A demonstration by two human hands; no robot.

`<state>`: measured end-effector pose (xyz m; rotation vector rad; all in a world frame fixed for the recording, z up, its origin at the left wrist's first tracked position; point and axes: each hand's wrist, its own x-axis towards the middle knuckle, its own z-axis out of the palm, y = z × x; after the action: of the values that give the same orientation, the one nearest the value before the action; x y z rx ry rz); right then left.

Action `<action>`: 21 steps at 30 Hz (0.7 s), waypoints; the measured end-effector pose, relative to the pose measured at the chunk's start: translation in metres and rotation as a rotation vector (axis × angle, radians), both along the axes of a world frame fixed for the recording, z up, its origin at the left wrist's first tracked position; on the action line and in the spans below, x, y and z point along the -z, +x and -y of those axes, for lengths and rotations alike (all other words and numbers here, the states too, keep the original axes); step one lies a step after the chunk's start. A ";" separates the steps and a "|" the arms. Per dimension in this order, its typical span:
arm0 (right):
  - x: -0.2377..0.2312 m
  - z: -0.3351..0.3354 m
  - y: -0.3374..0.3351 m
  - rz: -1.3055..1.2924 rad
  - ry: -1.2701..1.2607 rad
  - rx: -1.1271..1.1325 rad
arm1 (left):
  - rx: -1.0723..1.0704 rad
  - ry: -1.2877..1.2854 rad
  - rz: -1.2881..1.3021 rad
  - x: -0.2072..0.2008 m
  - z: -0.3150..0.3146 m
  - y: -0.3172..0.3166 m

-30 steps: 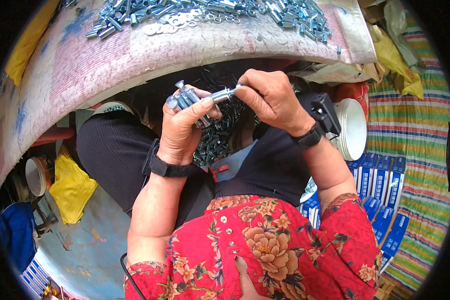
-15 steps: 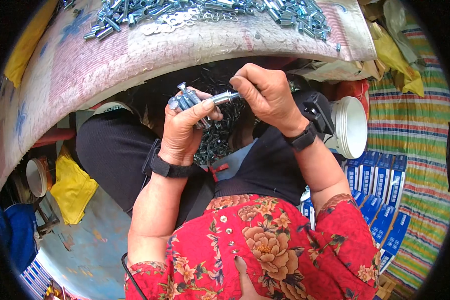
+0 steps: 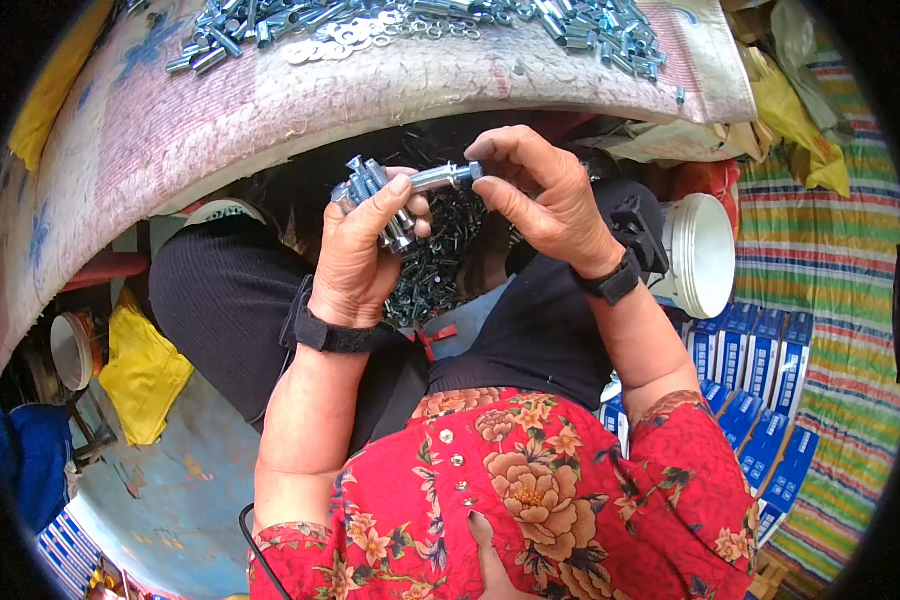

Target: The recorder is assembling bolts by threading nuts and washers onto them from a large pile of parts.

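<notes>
My left hand (image 3: pixel 362 240) is closed round a bundle of several shiny metal expansion bolts (image 3: pixel 368 178), their ends sticking out past the fingers at different angles. One expansion bolt (image 3: pixel 432 180) points right, pinched under my left thumb, with a sleeve, a washer and a dark nut (image 3: pixel 465 174) at its far end. Around that nut are the thumb and forefinger of my right hand (image 3: pixel 540 195); the other right fingers are loosely curled. Part of the bundle is hidden inside my left palm.
Ahead, a cloth-covered surface (image 3: pixel 370 85) bears piled metal sleeves (image 3: pixel 600 35) and flat washers (image 3: pixel 335 45). Many dark bolts (image 3: pixel 440 240) lie below my hands, between my legs. A white bucket (image 3: pixel 705 255) and stacked blue-and-white boxes (image 3: pixel 760 350) are at the right.
My right thumb and forefinger have spread slightly around the nut end. The bundle in my left hand has tilted, and the held bolt has shifted a little up and left.
</notes>
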<state>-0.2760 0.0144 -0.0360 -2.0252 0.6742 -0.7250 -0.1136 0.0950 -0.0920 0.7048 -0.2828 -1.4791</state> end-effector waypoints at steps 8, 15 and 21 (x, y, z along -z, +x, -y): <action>0.008 -0.001 0.005 -0.043 -0.474 -0.038 | -0.057 -0.075 0.036 -0.003 -0.002 -0.001; 0.028 -0.017 0.007 -0.053 -0.193 0.155 | -0.081 -0.091 0.119 0.000 -0.004 -0.003; 0.030 -0.028 0.002 0.225 0.976 0.221 | -0.007 -0.098 0.542 -0.006 -0.005 -0.003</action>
<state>-0.2742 0.0425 -0.0658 -0.9755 0.8973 -0.5671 -0.1162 0.0996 -0.0859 1.0180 -0.7600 -1.2362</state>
